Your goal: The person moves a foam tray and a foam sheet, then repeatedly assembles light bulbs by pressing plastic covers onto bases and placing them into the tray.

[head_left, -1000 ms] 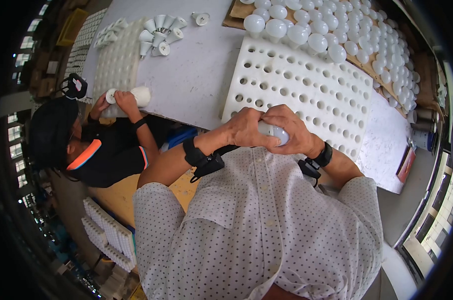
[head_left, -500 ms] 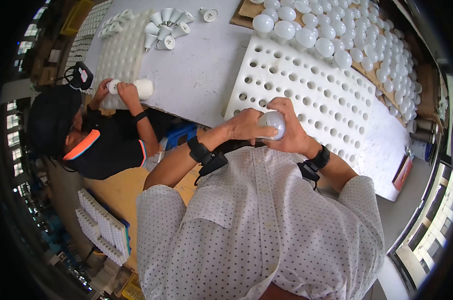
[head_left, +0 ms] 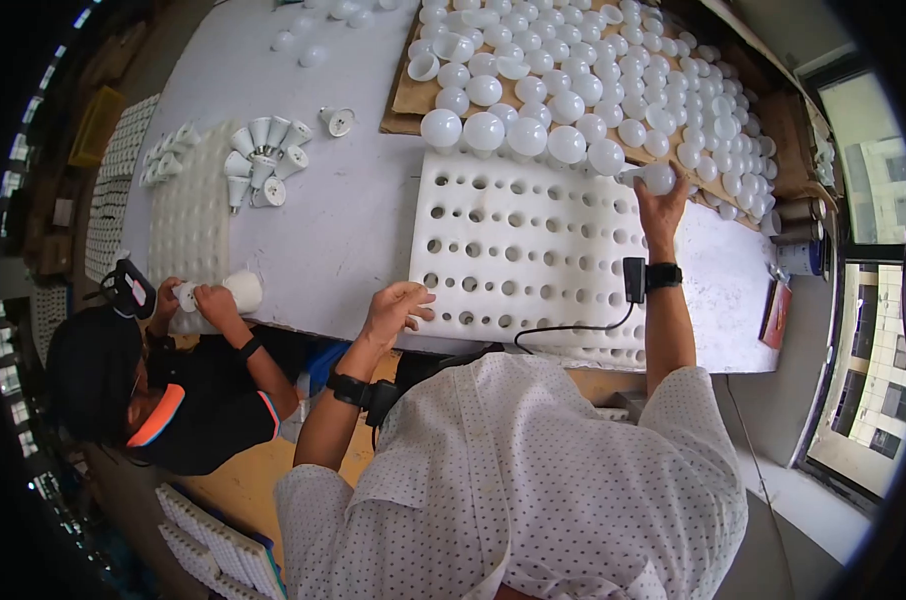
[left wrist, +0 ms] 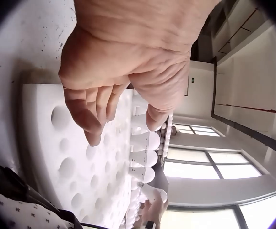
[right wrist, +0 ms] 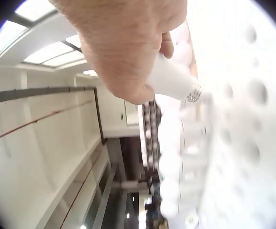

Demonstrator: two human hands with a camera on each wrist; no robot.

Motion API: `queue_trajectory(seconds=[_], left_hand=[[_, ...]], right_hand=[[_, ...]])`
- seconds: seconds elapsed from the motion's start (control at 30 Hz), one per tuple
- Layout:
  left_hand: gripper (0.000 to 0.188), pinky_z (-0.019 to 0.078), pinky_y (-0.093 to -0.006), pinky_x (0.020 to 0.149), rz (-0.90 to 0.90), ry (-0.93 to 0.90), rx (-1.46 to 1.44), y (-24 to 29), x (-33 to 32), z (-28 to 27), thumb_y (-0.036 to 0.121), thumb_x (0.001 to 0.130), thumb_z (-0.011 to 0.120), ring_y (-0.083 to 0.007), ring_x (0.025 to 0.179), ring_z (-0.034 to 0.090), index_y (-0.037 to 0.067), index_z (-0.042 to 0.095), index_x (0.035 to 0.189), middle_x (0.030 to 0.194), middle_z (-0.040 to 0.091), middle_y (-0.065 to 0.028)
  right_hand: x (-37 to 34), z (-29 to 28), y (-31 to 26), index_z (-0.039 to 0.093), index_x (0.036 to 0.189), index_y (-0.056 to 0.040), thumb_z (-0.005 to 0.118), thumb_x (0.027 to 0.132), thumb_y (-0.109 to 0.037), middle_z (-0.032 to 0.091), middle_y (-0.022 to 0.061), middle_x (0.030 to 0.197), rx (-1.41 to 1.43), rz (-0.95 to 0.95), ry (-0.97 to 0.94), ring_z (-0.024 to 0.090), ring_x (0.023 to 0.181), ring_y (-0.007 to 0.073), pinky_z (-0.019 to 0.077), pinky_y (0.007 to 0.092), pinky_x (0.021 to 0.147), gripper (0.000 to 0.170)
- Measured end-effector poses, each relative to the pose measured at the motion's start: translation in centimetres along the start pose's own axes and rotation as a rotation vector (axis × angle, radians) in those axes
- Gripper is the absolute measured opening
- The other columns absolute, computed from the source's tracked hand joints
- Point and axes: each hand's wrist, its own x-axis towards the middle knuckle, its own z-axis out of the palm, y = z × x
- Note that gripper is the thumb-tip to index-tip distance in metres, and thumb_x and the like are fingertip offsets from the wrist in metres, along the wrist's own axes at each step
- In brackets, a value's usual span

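Note:
My right hand (head_left: 661,212) grips a white light bulb (head_left: 657,179) by its round end, at the far right corner of a white foam tray (head_left: 453,231). In the right wrist view the bulb's metal screw base (right wrist: 194,93) points towards the tray, close over its surface. Several finished bulbs (head_left: 526,137) stand upright along the tray's far row. My left hand (head_left: 395,312) is by the tray's near left edge, fingers loosely bent and holding nothing; in the left wrist view its fingers (left wrist: 91,125) hang over the holes.
Many loose white bulb covers (head_left: 565,106) lie on brown cardboard (head_left: 401,100) behind the tray. At left, a cluster of bulb bodies (head_left: 263,160) lies near another foam tray (head_left: 190,215). A second person (head_left: 188,400) works there with both hands. A black cable (head_left: 573,328) crosses the tray's front.
My hands, earlier together on the bulb before my chest, have parted. The right carried the bulb forward and right to the tray's far row; the left moved left, off the bulb.

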Motion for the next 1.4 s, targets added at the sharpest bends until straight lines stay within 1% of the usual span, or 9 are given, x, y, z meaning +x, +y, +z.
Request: queue_trajectory(seconds=[0.2,0.3,0.53,0.93,1.0,1.13,1.23,1.3,1.4], left_hand=[[0.025,0.0441,-0.0210,0.049,0.159,0.110,0.166,0.4,1.7,-0.9,0.018,0.083,0.058,-0.0171,0.072,0.064,-0.002,0.056,0.099,0.091,0.065,-0.0114],[0.024,0.0438,-0.0206,0.047,0.148,0.251,0.106,-0.4,1.6,-2.5,0.017,0.083,0.059,-0.0167,0.070,0.064,-0.002,0.057,0.098,0.089,0.065,-0.0122],[0.023,0.0434,-0.0212,0.048,0.230,0.534,0.193,0.6,3.9,-5.9,0.016,0.082,0.062,-0.0150,0.070,0.064,-0.001,0.055,0.096,0.086,0.065,-0.0105],[0.042,0.0402,-0.0381,0.092,0.395,1.162,0.847,8.9,10.2,-20.0,-0.007,0.071,0.049,-0.0357,0.107,0.051,-0.004,0.046,0.112,0.112,0.053,-0.0249],[0.048,0.0358,-0.0386,0.096,0.317,1.127,0.892,9.3,12.1,-22.0,-0.008,0.068,0.052,-0.0377,0.117,0.040,-0.006,0.042,0.114,0.124,0.042,-0.0284],[0.050,0.0415,-0.0428,0.088,0.139,1.089,1.061,10.0,13.4,-23.1,-0.002,0.067,0.058,-0.0424,0.101,0.050,-0.002,0.041,0.115,0.107,0.053,-0.0253],[0.027,0.0430,-0.0427,0.083,0.438,1.027,1.153,9.4,15.4,-21.9,-0.001,0.066,0.058,-0.0390,0.094,0.053,-0.003,0.054,0.092,0.097,0.056,-0.0235],[0.030,0.0419,-0.0427,0.083,0.160,0.794,1.186,9.6,13.0,-19.5,0.002,0.065,0.060,-0.0370,0.097,0.052,-0.001,0.053,0.094,0.098,0.056,-0.0216],[0.033,0.0402,-0.0420,0.086,0.324,0.757,1.364,8.7,10.9,-13.9,0.000,0.066,0.060,-0.0345,0.101,0.052,0.000,0.050,0.098,0.105,0.055,-0.0195]], right_hand=[[3.6,1.1,2.6,0.039,0.129,-0.0057,0.065,0.066,-0.016,0.044,0.0223,0.122,-0.046,-0.188,-0.513,0.043,0.112,0.0362,0.0339,0.0422,0.096,0.068],[7.1,-0.3,2.4,0.050,0.122,-0.0042,0.058,0.076,-0.013,0.046,0.0186,0.124,0.245,0.111,-0.478,0.053,0.102,0.0279,0.0433,0.0363,0.086,0.048],[13.6,5.0,11.9,0.043,0.129,-0.0137,0.070,0.070,-0.008,0.044,0.0120,0.129,-0.195,-0.289,-0.809,0.055,0.098,0.0274,0.0481,0.0329,0.078,0.065],[12.5,1.7,10.5,0.042,0.124,-0.0034,0.069,0.073,-0.022,0.053,0.0174,0.116,-0.370,-0.321,-0.449,0.054,0.100,0.0307,0.0439,0.0378,0.082,0.060],[12.1,-1.7,10.0,0.039,0.127,-0.0034,0.061,0.081,-0.028,0.051,0.0150,0.119,-0.017,0.470,-0.419,0.055,0.097,0.0220,0.0446,0.0285,0.069,0.056],[7.1,-6.3,11.6,0.039,0.128,-0.0076,0.045,0.089,-0.036,0.052,0.0086,0.119,0.949,0.765,-0.199,0.056,0.082,0.0162,0.0406,0.0199,0.058,0.048],[2.7,-8.9,13.6,0.036,0.130,-0.0084,0.044,0.090,-0.033,0.052,0.0089,0.119,1.133,0.737,-0.298,0.056,0.085,0.0165,0.0424,0.0204,0.060,0.047],[-0.5,-7.8,6.4,0.033,0.131,-0.0088,0.047,0.089,-0.029,0.049,0.0107,0.120,1.184,0.707,-0.324,0.056,0.085,0.0171,0.0444,0.0212,0.061,0.049],[-3.1,-6.2,0.1,0.027,0.134,-0.0084,0.058,0.082,-0.022,0.046,0.0134,0.121,1.124,0.643,-0.384,0.055,0.083,0.0174,0.0466,0.0218,0.064,0.062]])
